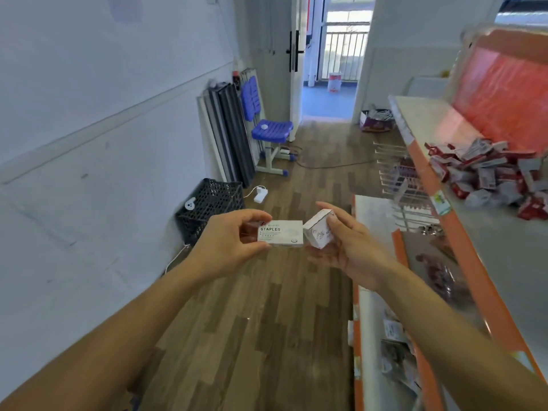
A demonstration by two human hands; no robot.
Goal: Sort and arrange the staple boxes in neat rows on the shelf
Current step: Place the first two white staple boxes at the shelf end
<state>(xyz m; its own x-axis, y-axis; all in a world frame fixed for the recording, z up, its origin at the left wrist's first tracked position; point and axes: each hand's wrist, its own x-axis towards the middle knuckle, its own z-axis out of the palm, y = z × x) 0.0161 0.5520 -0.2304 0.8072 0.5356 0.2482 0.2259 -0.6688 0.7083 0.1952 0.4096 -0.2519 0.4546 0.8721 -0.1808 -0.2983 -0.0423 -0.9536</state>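
Observation:
My left hand [228, 238] pinches a flat white box labelled STAPLES [281, 233] by its left end, face up, over the wooden floor. My right hand [347, 247] holds a second white staple box [318, 232], tilted, between thumb and fingers; its corner touches the first box. Both are held left of the orange-edged shelf [462, 244]. A jumbled pile of red and white staple boxes [492, 176] lies on the upper shelf board at the right.
A lower shelf board [373, 321] holds packaged items. Wire hooks [397, 173] stick out past the shelf. A black crate [210, 206], leaning panels and a blue chair [271, 130] stand along the left wall. A cable and charger lie on the floor.

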